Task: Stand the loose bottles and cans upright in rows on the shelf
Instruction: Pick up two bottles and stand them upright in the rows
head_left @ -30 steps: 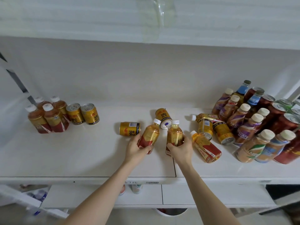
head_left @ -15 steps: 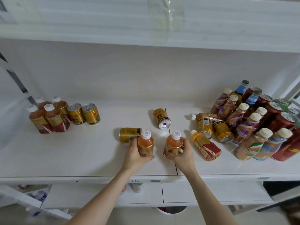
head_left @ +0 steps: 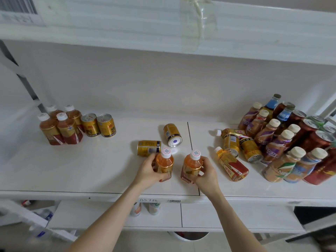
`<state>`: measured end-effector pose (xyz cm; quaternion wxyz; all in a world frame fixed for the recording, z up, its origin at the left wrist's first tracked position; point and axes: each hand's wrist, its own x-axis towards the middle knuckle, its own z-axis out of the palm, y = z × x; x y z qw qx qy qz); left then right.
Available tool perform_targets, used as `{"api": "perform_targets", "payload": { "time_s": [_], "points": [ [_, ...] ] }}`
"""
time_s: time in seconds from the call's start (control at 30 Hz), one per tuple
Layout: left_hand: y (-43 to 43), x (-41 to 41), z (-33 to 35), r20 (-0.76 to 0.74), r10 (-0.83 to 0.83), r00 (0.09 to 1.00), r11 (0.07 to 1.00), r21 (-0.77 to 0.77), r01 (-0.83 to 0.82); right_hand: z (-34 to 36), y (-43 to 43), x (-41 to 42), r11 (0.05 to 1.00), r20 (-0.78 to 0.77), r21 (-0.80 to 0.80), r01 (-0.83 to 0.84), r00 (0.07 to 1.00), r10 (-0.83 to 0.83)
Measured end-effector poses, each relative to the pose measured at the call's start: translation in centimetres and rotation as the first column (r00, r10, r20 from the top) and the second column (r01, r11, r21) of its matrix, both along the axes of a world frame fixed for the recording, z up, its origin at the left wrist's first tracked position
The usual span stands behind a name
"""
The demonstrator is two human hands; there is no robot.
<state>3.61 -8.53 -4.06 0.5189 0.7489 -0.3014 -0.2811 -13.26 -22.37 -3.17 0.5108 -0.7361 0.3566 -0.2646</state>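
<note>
My left hand (head_left: pixel 148 170) grips an orange tea bottle (head_left: pixel 164 163) with a white cap, held upright near the front of the white shelf (head_left: pixel 72 171). My right hand (head_left: pixel 204 171) grips a second tea bottle (head_left: pixel 192 165), also upright, just to the right of the first. Two gold cans lie on their sides behind them: one (head_left: pixel 149 148) close to my left hand, another (head_left: pixel 172 135) farther back. A third tea bottle (head_left: pixel 231 166) lies flat to the right, beside two toppled gold cans (head_left: pixel 241 146) and another lying bottle (head_left: pixel 231 132).
At the left stand several tea bottles (head_left: pixel 60 126) and two gold cans (head_left: pixel 98 124) upright in rows. A dense cluster of coffee bottles and red cans (head_left: pixel 294 142) fills the right end. An upper shelf (head_left: pixel 163 33) hangs overhead. A lower shelf holds more drinks.
Both bottles were tipped from slanting to upright and drawn toward the shelf's front. The camera now looks more steeply down on their caps.
</note>
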Motion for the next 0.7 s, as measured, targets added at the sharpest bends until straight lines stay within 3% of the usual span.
{"api": "perform_targets", "payload": {
  "time_s": [0.4, 0.7],
  "points": [
    [5.8, 1.4, 0.7, -0.031, 0.028, 0.999, 0.999, -0.034, -0.029, 1.8, 4.5, 2.1, 0.998, 0.034, -0.022, -0.062, 0.997, 0.063],
    [12.2, 7.7, 2.8, 0.028, -0.077, 0.997, 0.997, 0.011, 0.077, 2.3, 12.0, 7.0, 0.997, 0.015, -0.028, -0.069, 0.998, 0.069]
  ]
}}
